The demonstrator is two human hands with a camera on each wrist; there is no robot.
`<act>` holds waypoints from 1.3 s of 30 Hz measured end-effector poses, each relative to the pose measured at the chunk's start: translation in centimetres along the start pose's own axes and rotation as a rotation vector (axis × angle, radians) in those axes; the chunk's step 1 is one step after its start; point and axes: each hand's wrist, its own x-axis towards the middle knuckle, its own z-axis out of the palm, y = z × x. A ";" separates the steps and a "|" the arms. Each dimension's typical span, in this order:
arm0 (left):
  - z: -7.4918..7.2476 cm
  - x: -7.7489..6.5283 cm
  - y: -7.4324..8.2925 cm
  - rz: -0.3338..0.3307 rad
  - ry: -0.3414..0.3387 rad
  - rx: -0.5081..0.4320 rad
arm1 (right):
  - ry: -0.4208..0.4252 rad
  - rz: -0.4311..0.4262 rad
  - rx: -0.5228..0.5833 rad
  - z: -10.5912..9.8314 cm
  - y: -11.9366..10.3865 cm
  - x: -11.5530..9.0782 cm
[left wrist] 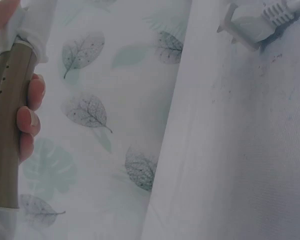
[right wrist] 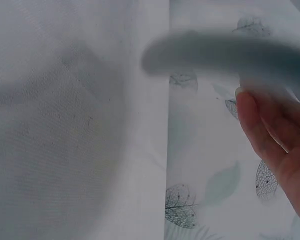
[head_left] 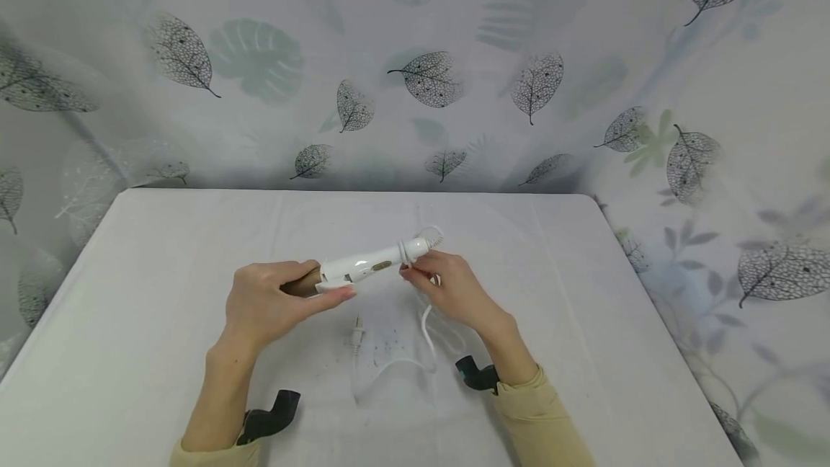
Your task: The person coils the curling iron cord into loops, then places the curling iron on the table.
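A white curling iron (head_left: 363, 265) with a brown barrel is held above the table, slightly tilted. My left hand (head_left: 266, 301) grips it by the barrel (left wrist: 10, 130), fingers wrapped round and thumb along the white part near the handle. At the handle's other end, my right hand (head_left: 454, 287) pinches the white cord (head_left: 426, 326), which appears looped round the handle there. The rest of the cord hangs down and curves over the table to its plug (left wrist: 250, 25). In the right wrist view, a blurred dark band partly hides the right fingers (right wrist: 252, 120).
Beneath the hands lies a white-covered table (head_left: 162, 323). A leaf-patterned curtain (head_left: 389, 78) hangs behind it and along its sides. Black wrist mounts (head_left: 269, 416) sit on both forearms.
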 end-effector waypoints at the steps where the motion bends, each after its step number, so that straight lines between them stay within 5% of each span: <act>1: 0.0 0.0 0.0 0.001 0.004 0.022 | 0.000 -0.020 0.001 0.0 0.0 0.0; 8: 0.2 0.0 -0.3 -0.023 -0.028 0.137 | -0.005 -0.099 0.028 0.2 0.2 0.0; 16: 0.2 0.0 -0.5 -0.030 -0.006 0.162 | 0.054 -0.116 -0.039 0.7 -0.3 0.2; 23: 0.0 0.3 -0.1 0.007 0.024 0.183 | 0.107 -0.029 0.038 0.9 -0.9 0.1; 31: 0.3 0.4 0.1 0.014 0.030 0.231 | 0.225 0.093 -0.021 1.6 -2.0 0.1; 39: 0.5 0.4 0.0 0.014 0.058 0.256 | 0.256 0.164 0.100 1.8 -2.1 0.1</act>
